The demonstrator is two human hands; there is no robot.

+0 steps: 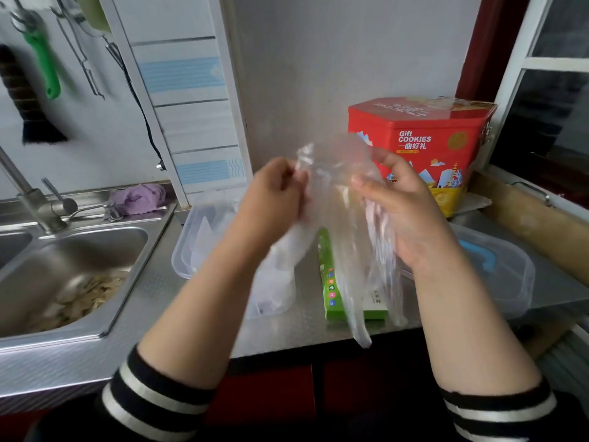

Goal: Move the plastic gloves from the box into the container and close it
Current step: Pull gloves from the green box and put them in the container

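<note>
Above the steel counter, left hand (274,193) and right hand (392,199) are pinching a bunch of clear plastic gloves (334,199); below the fingers are lying the green box (331,282) and open container (191,250). Gathering trailing ends first would likely be helping.

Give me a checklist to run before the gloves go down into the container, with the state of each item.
1. Left hand grips the plastic gloves: ok.
2. Right hand holds the gloves too: ok.
3. Gloves lifted off the counter, hanging between the hands: ok.
4. Clear container open, behind the left forearm: ok, no lid on it.
5. Lid with the blue handle within reach, lying on the right of the counter: ok.
6. Green box emptied of gloves: cannot tell, the hanging plastic hides most of it.
</note>
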